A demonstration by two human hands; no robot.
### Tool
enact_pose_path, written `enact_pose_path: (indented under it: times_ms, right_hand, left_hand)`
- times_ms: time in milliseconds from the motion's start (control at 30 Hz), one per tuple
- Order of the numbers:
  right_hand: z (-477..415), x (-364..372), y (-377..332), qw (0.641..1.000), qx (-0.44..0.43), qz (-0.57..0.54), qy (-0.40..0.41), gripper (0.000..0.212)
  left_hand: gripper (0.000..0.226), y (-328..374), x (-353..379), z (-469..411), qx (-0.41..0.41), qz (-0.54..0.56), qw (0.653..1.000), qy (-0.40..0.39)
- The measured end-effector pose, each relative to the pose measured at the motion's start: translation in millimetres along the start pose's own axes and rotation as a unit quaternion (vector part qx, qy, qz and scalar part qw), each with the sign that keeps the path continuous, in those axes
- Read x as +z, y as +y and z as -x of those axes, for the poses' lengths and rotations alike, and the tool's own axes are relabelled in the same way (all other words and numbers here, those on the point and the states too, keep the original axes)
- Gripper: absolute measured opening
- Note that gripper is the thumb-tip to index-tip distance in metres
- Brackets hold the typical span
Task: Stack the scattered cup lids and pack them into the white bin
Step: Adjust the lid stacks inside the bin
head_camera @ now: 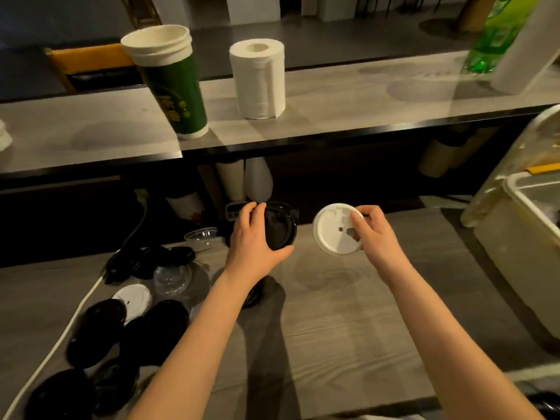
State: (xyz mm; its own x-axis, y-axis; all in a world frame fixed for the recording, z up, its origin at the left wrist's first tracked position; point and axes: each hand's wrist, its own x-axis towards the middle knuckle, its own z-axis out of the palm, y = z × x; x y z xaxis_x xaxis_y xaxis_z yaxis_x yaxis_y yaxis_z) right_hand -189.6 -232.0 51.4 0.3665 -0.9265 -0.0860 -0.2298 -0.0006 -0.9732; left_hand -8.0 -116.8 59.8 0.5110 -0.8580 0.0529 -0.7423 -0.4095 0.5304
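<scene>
My left hand (256,237) grips a black cup lid (280,227), held up above the wooden table. My right hand (374,234) pinches a white cup lid (335,230) by its right rim, its underside turned toward me. The two lids are a short gap apart. More lids lie scattered at the lower left: several black lids (154,328), a white lid (135,300) and a clear lid (171,278). The white bin (515,225) stands at the right edge of the table, partly cut off by the frame.
A raised counter (333,95) runs across the back with a stack of green paper cups (174,83), a paper roll (259,78) and a green bottle (491,37). A white cable (60,338) crosses the table's left side.
</scene>
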Motion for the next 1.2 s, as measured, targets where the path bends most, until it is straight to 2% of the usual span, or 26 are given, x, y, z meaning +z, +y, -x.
enact_pose_path:
  times_ms: [100,233,500,633,733,867,1100,1200]
  right_hand:
    - [-0.6,-50.7,-2.4,1.000,-0.009,-0.003,0.026,0.013]
    - [-8.4,-127.1,-1.9,0.995,-0.037,0.047,0.076,0.010]
    - [-28.9,-277.3,22.1,0.982,-0.051,0.119,0.137,0.011]
    - [-44.5,-346.7,42.7,0.981,-0.027,0.139,0.135,0.010]
    - [-55.8,-387.2,58.6,0.967,-0.013,0.221,0.128,0.014]
    - [-67.1,-415.9,82.7,0.937,0.012,0.342,0.076,0.025]
    - [-68.7,-407.5,102.1,0.862,-0.020,0.505,-0.031,0.035]
    - [-68.1,-405.5,99.9,0.857,-0.025,0.515,-0.009,0.036]
  left_hand:
    - [0.097,47.8,15.4,-6.7,0.029,0.009,0.999,-0.009]
    - [0.096,118.7,44.3,-12.5,0.072,0.002,0.997,-0.014]
    - [0.097,239.9,115.5,-19.0,0.106,-0.013,0.993,-0.047]
    - [0.096,285.0,148.9,-19.8,0.122,-0.005,0.991,-0.052]
    - [0.095,311.2,170.2,-16.1,0.123,0.001,0.991,-0.055]
    - [0.096,334.5,189.1,-8.8,0.115,0.002,0.992,-0.059]
    - [0.096,350.1,199.6,-1.3,0.099,0.001,0.994,-0.047]
    - [0.096,353.7,203.7,1.1,0.100,-0.003,0.994,-0.047]
